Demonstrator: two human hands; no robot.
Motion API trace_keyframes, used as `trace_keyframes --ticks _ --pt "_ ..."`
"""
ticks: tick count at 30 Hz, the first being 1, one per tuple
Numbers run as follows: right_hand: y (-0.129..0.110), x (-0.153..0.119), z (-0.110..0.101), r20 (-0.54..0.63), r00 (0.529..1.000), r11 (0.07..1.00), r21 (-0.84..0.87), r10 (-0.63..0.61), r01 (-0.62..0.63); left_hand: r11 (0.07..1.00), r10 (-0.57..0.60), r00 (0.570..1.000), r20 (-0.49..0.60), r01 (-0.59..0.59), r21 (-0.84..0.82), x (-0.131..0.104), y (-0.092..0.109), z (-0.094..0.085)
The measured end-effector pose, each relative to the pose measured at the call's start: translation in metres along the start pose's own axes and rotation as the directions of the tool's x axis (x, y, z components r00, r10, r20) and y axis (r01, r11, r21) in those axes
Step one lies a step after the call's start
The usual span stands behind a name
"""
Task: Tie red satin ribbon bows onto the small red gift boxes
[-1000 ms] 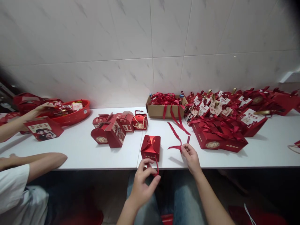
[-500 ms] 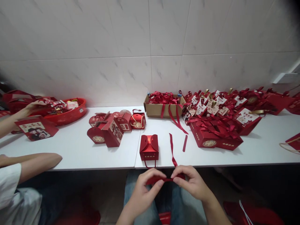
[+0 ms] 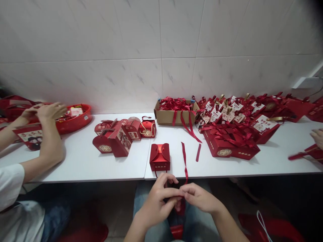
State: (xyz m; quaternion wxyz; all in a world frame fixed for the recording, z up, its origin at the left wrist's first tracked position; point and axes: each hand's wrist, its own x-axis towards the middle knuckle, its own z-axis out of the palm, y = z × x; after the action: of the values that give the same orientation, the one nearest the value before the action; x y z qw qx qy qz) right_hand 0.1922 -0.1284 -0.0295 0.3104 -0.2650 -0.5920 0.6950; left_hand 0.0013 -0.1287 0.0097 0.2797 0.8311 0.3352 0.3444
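Pinching red ribbon (image 3: 184, 158) in nearly closed left hand (image 3: 158, 201) and right hand (image 3: 202, 198), now fingertip to fingertip (apart earlier; so seemingly finer work). Trailing it onto the surface (image 3: 136, 168) beside the gift box (image 3: 159, 165).

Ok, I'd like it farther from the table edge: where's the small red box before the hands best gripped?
I'd pinch its left and right walls, coming from above. The small red box stands upright, its walls apart from neighbours such as the ribbon; its folded top flaps could flex, and a dark cord hangs at its front.
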Motion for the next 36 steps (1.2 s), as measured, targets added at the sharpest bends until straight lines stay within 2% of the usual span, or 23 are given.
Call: trace_keyframes --ticks 3,5,6,8,11,13,15,17,20,23,27,36 --pt "0.007 0.006 0.001 -0.025 0.996 0.987 0.142 0.086 -0.082 1.000 -0.005 1.000 0.022 0.005 0.026 0.000 0.000 -0.004" --pt "0.005 0.007 -0.004 -0.073 0.989 0.980 0.164 0.125 -0.112 0.999 -0.004 1.000 0.000 0.004 0.051 0.001 -0.004 -0.008" --pt "0.001 0.007 -0.008 -0.095 0.986 0.981 0.151 0.137 -0.122 0.997 -0.006 0.999 -0.045 0.010 0.071 0.002 -0.007 -0.010" --pt "-0.012 0.009 -0.019 -0.179 0.977 0.992 0.074 0.112 -0.100 0.990 -0.025 0.976 -0.216 0.054 0.128 0.006 -0.017 -0.016" --pt "-0.038 0.019 -0.038 -0.391 0.918 0.995 -0.095 -0.069 0.034 0.960 -0.065 0.879 -0.472 0.184 0.212 0.018 -0.036 -0.025" --pt "-0.054 0.032 -0.048 -0.455 0.877 0.979 -0.188 -0.153 0.073 0.938 -0.090 0.847 -0.524 0.250 0.242 0.028 -0.048 -0.030" --pt "-0.062 0.049 -0.055 -0.437 0.885 0.968 -0.246 -0.160 0.054 0.926 -0.109 0.855 -0.507 0.273 0.262 0.037 -0.058 -0.033" --pt "-0.063 0.068 -0.060 -0.371 0.921 0.966 -0.256 -0.120 0.023 0.919 -0.124 0.877 -0.464 0.278 0.280 0.046 -0.066 -0.032" --pt "-0.056 0.094 -0.068 -0.250 0.968 0.981 -0.190 -0.019 -0.030 0.907 -0.169 0.909 -0.381 0.294 0.301 0.056 -0.074 -0.028" --pt "-0.048 0.110 -0.073 -0.202 0.978 0.988 -0.131 0.048 -0.076 0.903 -0.191 0.926 -0.325 0.296 0.313 0.062 -0.079 -0.025" --pt "-0.047 0.117 -0.077 -0.199 0.977 0.987 -0.122 0.081 -0.106 0.918 -0.165 0.932 -0.322 0.265 0.295 0.065 -0.083 -0.024" --pt "-0.053 0.118 -0.077 -0.182 0.969 0.980 -0.079 0.166 -0.182 0.927 -0.208 0.922 -0.328 0.292 0.234 0.066 -0.088 -0.019"
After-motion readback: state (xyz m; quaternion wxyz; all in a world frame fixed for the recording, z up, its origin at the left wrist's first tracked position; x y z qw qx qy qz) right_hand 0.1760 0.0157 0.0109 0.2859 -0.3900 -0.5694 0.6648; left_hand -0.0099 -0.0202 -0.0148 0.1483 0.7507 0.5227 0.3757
